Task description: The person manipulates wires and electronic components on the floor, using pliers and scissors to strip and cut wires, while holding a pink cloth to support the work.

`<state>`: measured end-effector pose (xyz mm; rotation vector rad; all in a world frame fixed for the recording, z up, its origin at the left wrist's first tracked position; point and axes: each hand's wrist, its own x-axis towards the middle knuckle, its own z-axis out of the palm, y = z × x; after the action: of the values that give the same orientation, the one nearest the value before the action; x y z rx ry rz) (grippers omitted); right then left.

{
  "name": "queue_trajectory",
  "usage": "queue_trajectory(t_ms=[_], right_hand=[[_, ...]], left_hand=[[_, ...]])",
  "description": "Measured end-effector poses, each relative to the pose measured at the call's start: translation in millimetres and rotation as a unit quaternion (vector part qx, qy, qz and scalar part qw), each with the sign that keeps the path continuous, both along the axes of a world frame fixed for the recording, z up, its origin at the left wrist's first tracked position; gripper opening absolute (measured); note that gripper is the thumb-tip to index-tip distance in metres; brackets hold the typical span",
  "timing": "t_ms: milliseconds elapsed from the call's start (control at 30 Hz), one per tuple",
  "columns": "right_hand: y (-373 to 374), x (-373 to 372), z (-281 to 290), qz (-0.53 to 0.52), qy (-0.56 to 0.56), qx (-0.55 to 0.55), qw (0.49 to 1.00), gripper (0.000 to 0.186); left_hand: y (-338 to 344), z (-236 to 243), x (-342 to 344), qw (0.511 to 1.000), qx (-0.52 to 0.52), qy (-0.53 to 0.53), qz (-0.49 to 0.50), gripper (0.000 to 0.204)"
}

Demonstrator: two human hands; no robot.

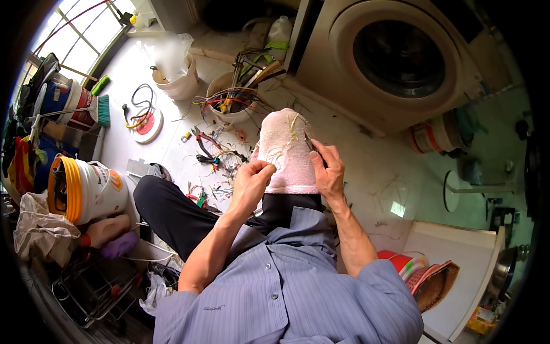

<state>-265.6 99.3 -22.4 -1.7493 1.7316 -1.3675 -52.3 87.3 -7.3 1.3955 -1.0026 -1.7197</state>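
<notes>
A pink towel (289, 181) is draped over my bent knee. Thin yellowish strands (293, 127) lie on its upper part, and a pale thread-like bit runs near my left fingers. My left hand (251, 184) is closed in a pinch at the towel's left side; whatever sits between the fingertips is too small to make out. On the right edge of the towel, my right hand (330, 176) grips a small dark slender tool (309, 141), its tip pointing away from me. Its exact kind cannot be told, since the fingers cover most of it.
Red-handled pliers (201, 137) lie among wire scraps on the floor to the left. Beyond stands a bucket (230, 116) of tools and wires. A white bucket with an orange hose coil (67, 189) is at left, a washing machine (349, 86) at far right.
</notes>
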Motion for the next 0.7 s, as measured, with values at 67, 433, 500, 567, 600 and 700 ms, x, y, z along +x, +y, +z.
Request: queue_trajectory(t_ms=[67, 433, 500, 567, 600, 700], right_hand=[[2.9, -1.6, 7.0, 0.022, 0.021, -0.006, 1.000, 0.028], [-4.2, -7.8, 11.8, 0.116, 0.142, 0.044, 0.982, 0.028], [-5.7, -6.9, 10.0, 0.119, 0.147, 0.042, 0.981, 0.028], [-6.2, -5.7, 8.6, 0.112, 0.152, 0.043, 0.981, 0.028], [-6.5, -5.5, 7.7, 0.108, 0.154, 0.043, 0.981, 0.028], [-7.3, -3.8, 5.0, 0.098, 0.160, 0.038, 0.982, 0.029]], left_hand=[[-6.7, 6.5, -10.2, 1.000, 0.001, -0.020, -0.024, 0.016], [-35.4, -13.7, -25.8, 0.993, 0.093, 0.056, -0.049, 0.019], [-37.4, -14.4, -24.6, 0.991, 0.101, 0.067, -0.049, 0.020], [-39.0, -15.0, -22.5, 0.986, 0.121, 0.106, -0.044, 0.022], [-39.6, -15.6, -20.7, 0.983, 0.131, 0.126, -0.041, 0.023], [-41.2, -18.8, -12.5, 0.965, 0.180, 0.191, -0.029, 0.026]])
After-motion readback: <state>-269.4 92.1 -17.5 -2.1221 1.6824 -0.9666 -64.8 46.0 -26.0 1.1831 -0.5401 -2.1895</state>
